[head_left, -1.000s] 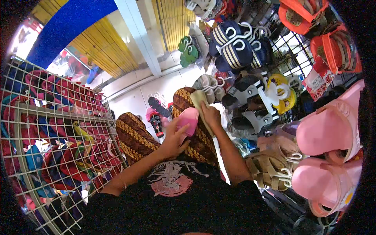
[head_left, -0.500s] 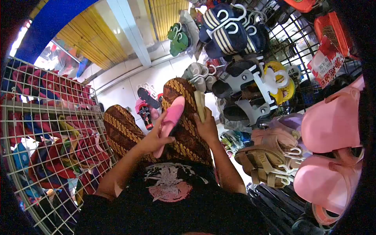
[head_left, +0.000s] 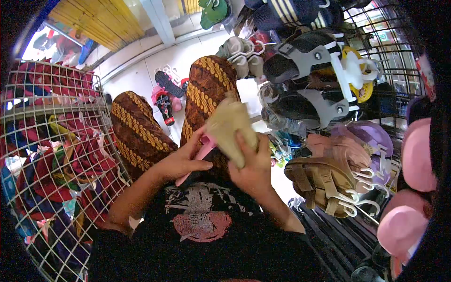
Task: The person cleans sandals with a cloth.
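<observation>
My left hand (head_left: 184,160) is closed round a pink sandal (head_left: 203,151), held slanting over my lap with my thumb across its near part. My right hand (head_left: 253,164) grips a beige cloth (head_left: 231,129), blurred by motion. The cloth lies over the far part of the sandal and hides most of it. Both hands are above my knees, which are covered by brown and yellow patterned fabric (head_left: 206,89).
To the left stands a white wire rack (head_left: 61,136) with colourful goods behind it. Grey and black sandals (head_left: 305,103), brown sandals (head_left: 324,181) and pink shoes (head_left: 406,225) hang close on the right. A red and black sandal (head_left: 164,105) lies on the tiled floor beyond my knees.
My right hand has brought the cloth leftward from beside the sandal onto it, its broad side now showing. My left hand still holds the sandal. The camera view has shifted.
</observation>
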{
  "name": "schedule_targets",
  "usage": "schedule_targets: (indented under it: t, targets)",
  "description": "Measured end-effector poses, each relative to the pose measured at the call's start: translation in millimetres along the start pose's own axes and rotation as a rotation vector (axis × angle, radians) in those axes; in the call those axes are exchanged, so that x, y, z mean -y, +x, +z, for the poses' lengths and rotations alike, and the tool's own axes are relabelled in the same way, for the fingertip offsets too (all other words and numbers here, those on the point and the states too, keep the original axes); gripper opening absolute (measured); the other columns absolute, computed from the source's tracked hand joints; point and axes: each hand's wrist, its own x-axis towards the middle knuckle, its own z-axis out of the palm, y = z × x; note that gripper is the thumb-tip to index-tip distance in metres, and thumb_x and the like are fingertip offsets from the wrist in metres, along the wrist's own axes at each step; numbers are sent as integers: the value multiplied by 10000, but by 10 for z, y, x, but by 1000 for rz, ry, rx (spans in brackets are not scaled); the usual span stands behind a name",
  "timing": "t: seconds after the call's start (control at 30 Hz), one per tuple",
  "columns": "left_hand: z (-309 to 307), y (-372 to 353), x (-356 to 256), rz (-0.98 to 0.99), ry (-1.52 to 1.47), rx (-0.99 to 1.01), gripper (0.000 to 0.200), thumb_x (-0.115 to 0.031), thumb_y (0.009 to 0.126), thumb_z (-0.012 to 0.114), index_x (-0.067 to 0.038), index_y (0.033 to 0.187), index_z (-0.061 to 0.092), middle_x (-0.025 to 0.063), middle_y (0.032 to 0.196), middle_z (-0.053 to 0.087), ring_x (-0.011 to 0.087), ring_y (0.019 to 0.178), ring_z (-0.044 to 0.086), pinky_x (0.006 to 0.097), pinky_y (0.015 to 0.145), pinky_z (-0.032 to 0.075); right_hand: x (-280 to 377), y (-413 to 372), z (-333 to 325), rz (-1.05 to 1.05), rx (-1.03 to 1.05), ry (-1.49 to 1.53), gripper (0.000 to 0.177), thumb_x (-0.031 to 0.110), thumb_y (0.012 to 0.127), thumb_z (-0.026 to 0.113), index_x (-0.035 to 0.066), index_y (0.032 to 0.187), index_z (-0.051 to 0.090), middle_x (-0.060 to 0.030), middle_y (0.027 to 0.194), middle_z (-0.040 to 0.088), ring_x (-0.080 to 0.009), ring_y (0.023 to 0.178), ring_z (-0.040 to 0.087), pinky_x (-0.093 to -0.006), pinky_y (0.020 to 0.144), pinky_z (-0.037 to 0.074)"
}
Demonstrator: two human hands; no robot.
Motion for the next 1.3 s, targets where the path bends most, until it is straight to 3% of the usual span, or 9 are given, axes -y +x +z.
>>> schedule_targets:
  t: [0.13, 0.57, 0.73, 0.8, 0.97, 1.0, 1.1, 1.13, 1.3]
  targets:
    - [53, 13, -343, -242, 35, 24, 987, -98, 824, 715, -138, 1542, 39, 184, 1470, 301, 235, 1358, 317, 367, 1102, 283, -38, 38, -47, -61, 98, -60, 741, 72, 668, 668, 193, 1378, 493, -241, 1106, 455, -428, 970, 510, -505, 847, 451]
    - [79, 18, -11, 202, 86, -155, 1023, -151, 764, 776, -123, 1536, 104, 147, 1479, 324, 250, 1332, 339, 363, 1106, 284, -30, -82, 91, 69, 2, -10, 764, 146, 705, 746, 209, 1414, 469, -249, 1167, 442, -425, 1038, 504, -453, 882, 464]
    - [-286, 274, 1018, 195, -994, 97, 538, -465, 944, 465, -33, 1254, 547, 117, 968, 692, 279, 822, 689, 399, 825, 559, 135, -65, 189, -131, 271, 44, 758, 131, 652, 792, 251, 1355, 538, -241, 1184, 455, -417, 1044, 517, -443, 876, 468]
    - [-263, 264, 787, 44, -1364, -328, 500, -468, 927, 494, -32, 1129, 631, 133, 997, 692, 276, 859, 688, 396, 846, 553, 193, -12, 284, -175, 409, 54, 763, 126, 651, 792, 270, 1355, 537, -232, 1178, 466, -412, 1039, 519, -438, 872, 471]
    - [-734, -60, 719, 466, -1094, -484, 407, -409, 951, 505, -55, 1098, 642, 100, 970, 698, 204, 866, 688, 347, 831, 552, 466, 206, 678, -350, 341, 133, 736, 99, 634, 805, 218, 1320, 565, -229, 1180, 479, -393, 1024, 539, -433, 872, 481]
    - [-907, -68, 796, 602, -1234, -230, 391, -397, 958, 500, -58, 1084, 648, 89, 947, 701, 192, 853, 688, 337, 819, 554, 545, 280, 742, -403, 321, 117, 722, 108, 635, 817, 192, 1308, 571, -227, 1186, 486, -387, 1041, 542, -427, 870, 485]
    - [-896, -380, 407, 515, -1184, -642, 338, -351, 935, 558, -53, 1063, 653, 81, 950, 703, 174, 859, 686, 341, 821, 552, 785, 546, 935, -578, 311, 245, 716, 117, 641, 828, 141, 1306, 564, -217, 1196, 493, -391, 1061, 536, -432, 882, 477]
    - [-1068, -446, 490, 628, -1298, -348, 336, -340, 931, 565, -53, 1087, 644, 87, 1003, 698, 177, 885, 682, 344, 828, 550, 864, 630, 1018, -628, 281, 286, 721, 124, 640, 833, 122, 1307, 560, -212, 1195, 494, -393, 1062, 535, -433, 887, 473]
    - [-1746, -711, 820, 844, -990, -327, 488, -409, 953, 542, -38, 1269, 524, 122, 1164, 631, 243, 1035, 636, 390, 927, 515, 1129, 1265, 1581, -678, 353, 200, 660, 159, 715, 795, 123, 1326, 549, -204, 1116, 508, -352, 1015, 557, -424, 850, 476]
